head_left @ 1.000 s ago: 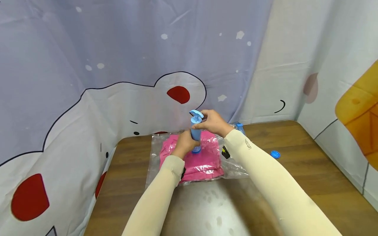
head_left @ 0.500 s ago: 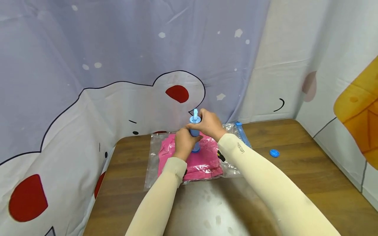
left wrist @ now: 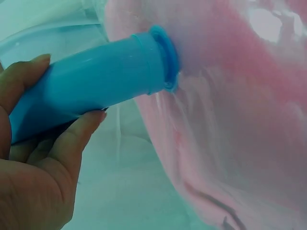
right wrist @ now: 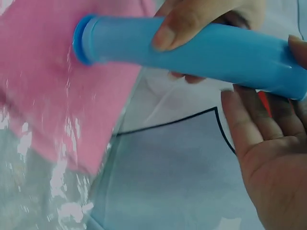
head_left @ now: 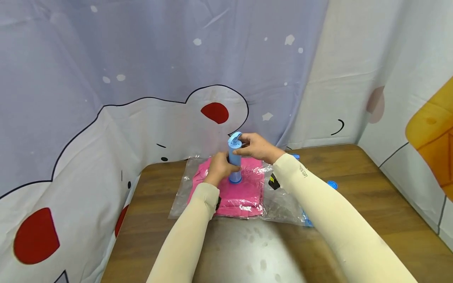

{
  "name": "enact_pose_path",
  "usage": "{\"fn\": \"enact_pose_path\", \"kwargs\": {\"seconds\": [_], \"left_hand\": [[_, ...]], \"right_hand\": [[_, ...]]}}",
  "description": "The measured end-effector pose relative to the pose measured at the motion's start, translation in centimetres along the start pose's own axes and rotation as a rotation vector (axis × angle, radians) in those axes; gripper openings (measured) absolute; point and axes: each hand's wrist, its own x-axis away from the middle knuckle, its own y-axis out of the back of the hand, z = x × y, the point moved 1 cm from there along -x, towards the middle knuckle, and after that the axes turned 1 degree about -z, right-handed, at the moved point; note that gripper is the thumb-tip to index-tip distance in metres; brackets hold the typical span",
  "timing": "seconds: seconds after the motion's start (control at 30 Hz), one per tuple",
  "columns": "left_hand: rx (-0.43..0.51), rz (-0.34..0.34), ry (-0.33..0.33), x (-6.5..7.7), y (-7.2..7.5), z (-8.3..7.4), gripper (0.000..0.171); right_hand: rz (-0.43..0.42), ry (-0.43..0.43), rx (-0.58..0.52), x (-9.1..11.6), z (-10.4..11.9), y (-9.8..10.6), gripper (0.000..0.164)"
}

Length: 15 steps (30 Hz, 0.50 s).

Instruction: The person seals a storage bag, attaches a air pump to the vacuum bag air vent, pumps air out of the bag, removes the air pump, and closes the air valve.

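A blue hand pump (head_left: 235, 157) stands upright with its base on the valve of a clear vacuum storage bag (head_left: 279, 206). Folded pink cloth (head_left: 244, 198) fills the bag's left part. My left hand (head_left: 218, 167) grips the pump's barrel around its middle, thumb on one side and fingers on the other, as the left wrist view shows. At the pump's top end, my right hand (head_left: 258, 147) holds it between thumb and fingers, just under the light blue handle (head_left: 235, 137). In the right wrist view, the pump's blue base (right wrist: 84, 40) meets the plastic over the cloth.
The bag lies on a brown wooden table (head_left: 152, 188). A round blue cap (head_left: 332, 184) sits on the table to the right, partly behind my right sleeve. Blue trim (head_left: 307, 220) shows at the bag's right edge. A printed curtain (head_left: 159, 129) hangs behind the table.
The pump's handle has turned about the barrel, narrow end-on half a second ago and broader now. My right hand has drawn slightly right; my left keeps its grip. The bag's right edge has shifted.
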Motion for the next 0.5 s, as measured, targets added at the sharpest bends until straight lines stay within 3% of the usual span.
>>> {"fn": "enact_pose_path", "kwargs": {"seconds": [0.13, 0.27, 0.37, 0.47, 0.5], "left_hand": [[0.033, -0.010, 0.018, 2.0, 0.5, -1.4, 0.052], [0.083, -0.020, -0.028, 3.0, 0.5, -1.5, 0.058], [0.044, 0.073, -0.057, 2.9, 1.3, -0.7, 0.071], [-0.121, 0.203, -0.033, 2.7, 3.4, 1.2, 0.087], [-0.192, 0.241, -0.038, 2.4, 4.1, 3.0, 0.093]], "right_hand": [[-0.012, 0.053, 0.116, 0.1, 0.3, -0.1, 0.043], [-0.028, 0.077, 0.195, 0.0, 0.5, -0.3, 0.042], [-0.045, 0.074, 0.228, -0.2, 0.6, -0.4, 0.041], [-0.060, 0.070, 0.233, -0.4, 0.7, -0.6, 0.042], [-0.061, 0.068, 0.227, -0.5, 0.8, -0.7, 0.043]]}}
